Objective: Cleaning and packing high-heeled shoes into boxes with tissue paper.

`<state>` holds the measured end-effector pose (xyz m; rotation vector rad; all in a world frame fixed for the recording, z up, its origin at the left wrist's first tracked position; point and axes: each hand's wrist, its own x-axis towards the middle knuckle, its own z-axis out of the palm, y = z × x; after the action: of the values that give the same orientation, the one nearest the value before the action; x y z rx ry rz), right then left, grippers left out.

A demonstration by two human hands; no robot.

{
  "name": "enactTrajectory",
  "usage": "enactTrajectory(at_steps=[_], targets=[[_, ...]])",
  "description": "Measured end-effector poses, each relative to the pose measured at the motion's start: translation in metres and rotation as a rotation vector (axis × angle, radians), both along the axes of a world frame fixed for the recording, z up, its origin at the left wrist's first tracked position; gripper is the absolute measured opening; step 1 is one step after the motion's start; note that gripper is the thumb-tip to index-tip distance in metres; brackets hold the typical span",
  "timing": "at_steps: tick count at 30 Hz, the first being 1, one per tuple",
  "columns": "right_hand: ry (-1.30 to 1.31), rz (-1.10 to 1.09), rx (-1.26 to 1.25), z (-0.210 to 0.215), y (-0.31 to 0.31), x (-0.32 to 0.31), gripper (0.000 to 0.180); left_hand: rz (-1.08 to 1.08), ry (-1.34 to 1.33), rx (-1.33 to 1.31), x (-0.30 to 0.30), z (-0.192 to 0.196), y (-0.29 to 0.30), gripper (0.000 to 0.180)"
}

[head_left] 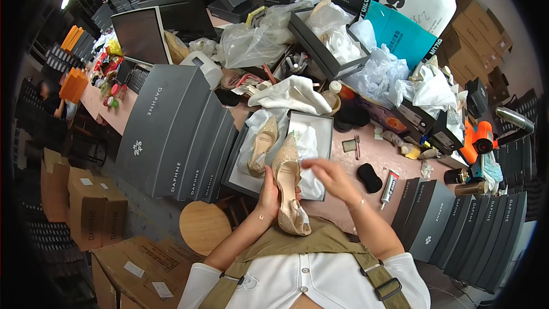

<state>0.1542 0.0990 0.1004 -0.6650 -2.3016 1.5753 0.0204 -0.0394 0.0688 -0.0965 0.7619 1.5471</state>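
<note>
A pointed, gold-beige sparkly shoe [287, 173] is held upright in front of my body, toe pointing away from me. My left hand [269, 193] is wrapped round its left side. Close to the shoe's right side is my right hand [334, 178], its index finger stretched toward the toe and nothing visible in it. Whether that fingertip touches the shoe I cannot tell. Behind them an open grey shoe box [327, 137] holds the matching shoe [263, 145] on its left. White tissue paper [308, 144] lies in the box's right part, partly hidden by the held shoe.
Large grey shoe boxes [166, 131] stand stacked on the left, more [430, 217] on the right. Right of my hand lie a black sponge [369, 178] and a glue tube [390, 189]. A white cloth [291, 95] and an orange heat gun [479, 137] sit farther off.
</note>
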Motion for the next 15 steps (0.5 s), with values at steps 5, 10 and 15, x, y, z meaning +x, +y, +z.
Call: enactTrajectory(at_steps=[5,10,15], targets=[[0.024,0.042,0.377,-0.028,-0.035,-0.008,0.043,0.059,0.127,0.006,0.033,-0.003,0.024,0.075],[-0.044,0.019,0.307,-0.061,-0.025,-0.035,0.035,0.039,0.244,0.016,0.04,-0.013,0.021,0.074],[-0.138,0.039,0.554,-0.028,-0.034,-0.017,0.03,-0.118,0.143,-0.093,0.014,-0.002,0.03,0.073]])
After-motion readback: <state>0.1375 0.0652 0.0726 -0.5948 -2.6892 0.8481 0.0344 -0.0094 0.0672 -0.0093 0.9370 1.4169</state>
